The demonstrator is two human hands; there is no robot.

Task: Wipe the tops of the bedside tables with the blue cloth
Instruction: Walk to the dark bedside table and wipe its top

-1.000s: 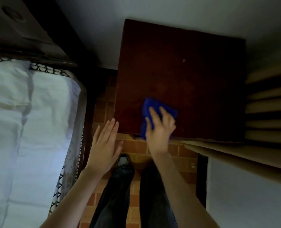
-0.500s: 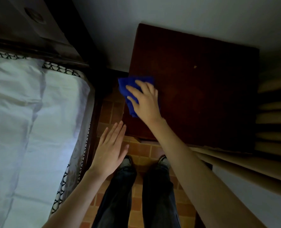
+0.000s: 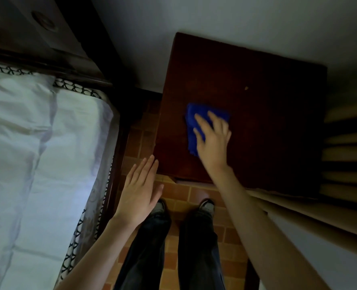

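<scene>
A dark reddish-brown bedside table [image 3: 267, 122] stands against the white wall, seen from above. My right hand [image 3: 213, 141] presses the blue cloth [image 3: 193, 124] flat on the left part of the tabletop, fingers spread over it; part of the cloth is hidden under the palm. A small pale speck [image 3: 246, 88] lies on the tabletop beyond the cloth. My left hand [image 3: 140, 191] hovers flat and empty over the floor, just off the table's front left corner.
A bed with a white sheet [image 3: 37, 164] and a dark wooden headboard [image 3: 47, 49] fills the left side. Beige slatted panels [image 3: 345, 164] crowd the table's right edge. My legs and shoes [image 3: 206, 204] stand on the orange tiled floor [image 3: 181, 193] between them.
My right hand has slid the cloth from the table's left edge to the right, toward the middle of the top. The left hand has stayed in the same spot.
</scene>
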